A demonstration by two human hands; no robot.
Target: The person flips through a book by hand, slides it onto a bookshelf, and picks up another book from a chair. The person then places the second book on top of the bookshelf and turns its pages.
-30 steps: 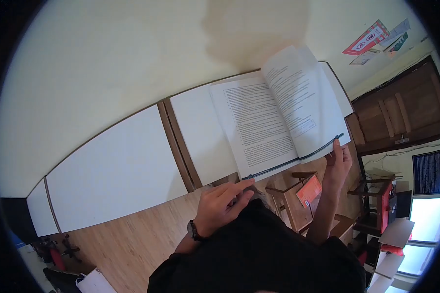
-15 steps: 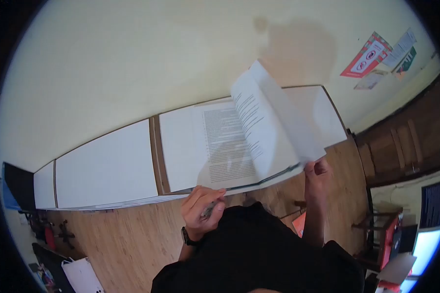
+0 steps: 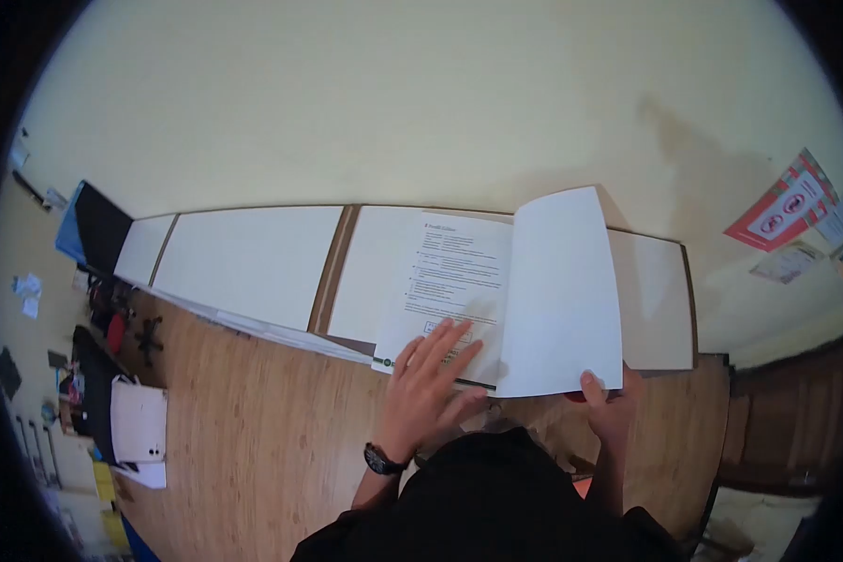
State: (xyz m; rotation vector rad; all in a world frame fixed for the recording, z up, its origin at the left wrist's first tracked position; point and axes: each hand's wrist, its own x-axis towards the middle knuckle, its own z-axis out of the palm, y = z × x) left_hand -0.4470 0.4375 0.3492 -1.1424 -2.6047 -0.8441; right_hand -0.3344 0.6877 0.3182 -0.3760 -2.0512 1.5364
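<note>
An open book lies over the white-topped surface, with a printed left page and a blank white right side. My left hand, with a black watch on its wrist, rests on the lower part of the printed page, fingers spread. At the lower right corner of the book my right hand pinches the edge, its thumb on top of the blank page and its other fingers mostly hidden behind.
Posters hang on the wall at the right, above a brown wooden door. A wheeled chair base and a white bag-like object stand at the left on the wooden floor.
The page has turned, so a different printed page and a blank one now show. My left hand has moved from the bottom edge onto the left page. The view has shifted.
</note>
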